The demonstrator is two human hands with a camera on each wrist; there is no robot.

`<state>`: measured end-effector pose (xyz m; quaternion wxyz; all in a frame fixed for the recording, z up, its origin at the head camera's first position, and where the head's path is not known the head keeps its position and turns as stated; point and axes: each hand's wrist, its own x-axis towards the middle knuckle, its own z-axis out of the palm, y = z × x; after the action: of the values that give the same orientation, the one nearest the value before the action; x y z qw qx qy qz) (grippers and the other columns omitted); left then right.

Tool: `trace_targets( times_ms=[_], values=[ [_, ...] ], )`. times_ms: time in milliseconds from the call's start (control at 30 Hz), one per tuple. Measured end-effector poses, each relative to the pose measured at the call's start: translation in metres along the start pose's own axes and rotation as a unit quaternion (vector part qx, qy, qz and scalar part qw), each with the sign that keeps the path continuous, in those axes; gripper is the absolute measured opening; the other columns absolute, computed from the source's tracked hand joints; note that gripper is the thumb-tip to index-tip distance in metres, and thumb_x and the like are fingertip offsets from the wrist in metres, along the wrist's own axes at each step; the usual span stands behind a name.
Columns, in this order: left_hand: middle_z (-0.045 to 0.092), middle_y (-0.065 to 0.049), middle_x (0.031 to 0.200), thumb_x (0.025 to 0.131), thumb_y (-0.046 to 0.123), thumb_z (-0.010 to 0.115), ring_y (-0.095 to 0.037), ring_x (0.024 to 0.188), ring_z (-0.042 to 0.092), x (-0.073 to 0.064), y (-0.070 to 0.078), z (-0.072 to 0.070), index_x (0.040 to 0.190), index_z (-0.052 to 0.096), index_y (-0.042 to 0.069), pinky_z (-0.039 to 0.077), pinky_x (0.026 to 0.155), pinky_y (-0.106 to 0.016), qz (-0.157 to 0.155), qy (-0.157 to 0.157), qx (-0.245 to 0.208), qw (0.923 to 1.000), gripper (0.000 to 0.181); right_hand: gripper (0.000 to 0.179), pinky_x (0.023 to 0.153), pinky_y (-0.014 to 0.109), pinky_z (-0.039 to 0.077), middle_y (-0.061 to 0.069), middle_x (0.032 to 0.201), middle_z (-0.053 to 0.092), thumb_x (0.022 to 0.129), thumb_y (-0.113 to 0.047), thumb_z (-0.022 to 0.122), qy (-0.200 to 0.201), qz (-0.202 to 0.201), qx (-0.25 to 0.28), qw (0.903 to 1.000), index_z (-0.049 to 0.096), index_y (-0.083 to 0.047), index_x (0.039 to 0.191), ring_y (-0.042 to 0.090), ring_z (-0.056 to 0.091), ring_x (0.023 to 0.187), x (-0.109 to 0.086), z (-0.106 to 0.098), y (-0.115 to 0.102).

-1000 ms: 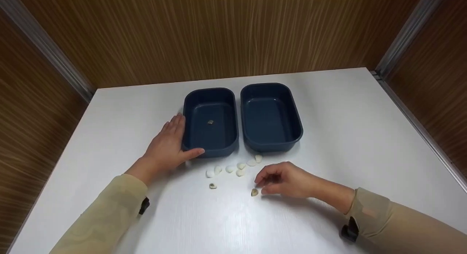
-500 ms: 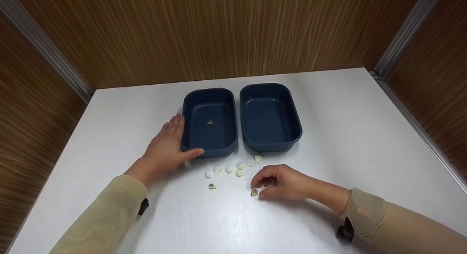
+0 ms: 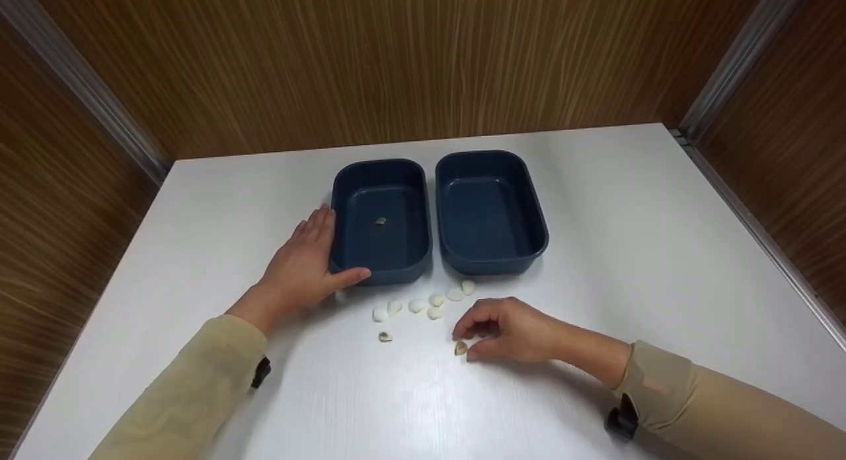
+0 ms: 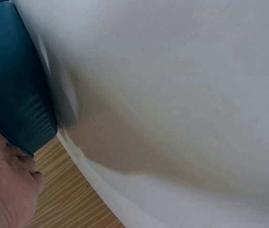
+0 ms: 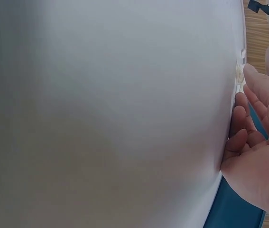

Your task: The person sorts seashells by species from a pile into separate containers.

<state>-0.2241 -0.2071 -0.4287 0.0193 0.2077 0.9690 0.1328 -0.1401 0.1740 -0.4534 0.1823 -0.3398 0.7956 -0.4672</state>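
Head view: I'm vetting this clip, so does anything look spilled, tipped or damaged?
Nothing clearly stands out. The left bin and right bin stand upright, and the pale pieces lie loosely grouped on the white table. No damage shows.

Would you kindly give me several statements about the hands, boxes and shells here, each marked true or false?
1. The left hand rests against the left box. True.
2. The right box is white. False: the right box is dark blue, like the left box.
3. The thumb and forefinger of the right hand are close to a brown shell on the table. True.
4. The pale shells lie inside the boxes. False: the pale shells lie on the table, on the person's side of the boxes.
5. The left box has a small brownish piece in it. True.
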Motion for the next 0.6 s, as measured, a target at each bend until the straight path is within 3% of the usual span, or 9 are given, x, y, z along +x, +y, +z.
trace_targets(
  times_ms=[600],
  values=[
    [0.005, -0.022, 0.176, 0.09, 0.089, 0.047, -0.033, 0.163, 0.003, 0.0, 0.0009, -0.0001, 0.167, 0.006, -0.004, 0.007, 0.131, -0.049, -0.006, -0.008, -0.001, 1.0, 0.128, 0.023, 0.091, 0.028, 0.059, 0.003, 0.104, 0.075, 0.088, -0.006, 0.087, 0.009, -0.018, -0.032, 0.9993, 0.081, -0.009, 0.11, 0.02, 0.072, 0.102, 0.0024, 0.0034, -0.0006]
  ],
)
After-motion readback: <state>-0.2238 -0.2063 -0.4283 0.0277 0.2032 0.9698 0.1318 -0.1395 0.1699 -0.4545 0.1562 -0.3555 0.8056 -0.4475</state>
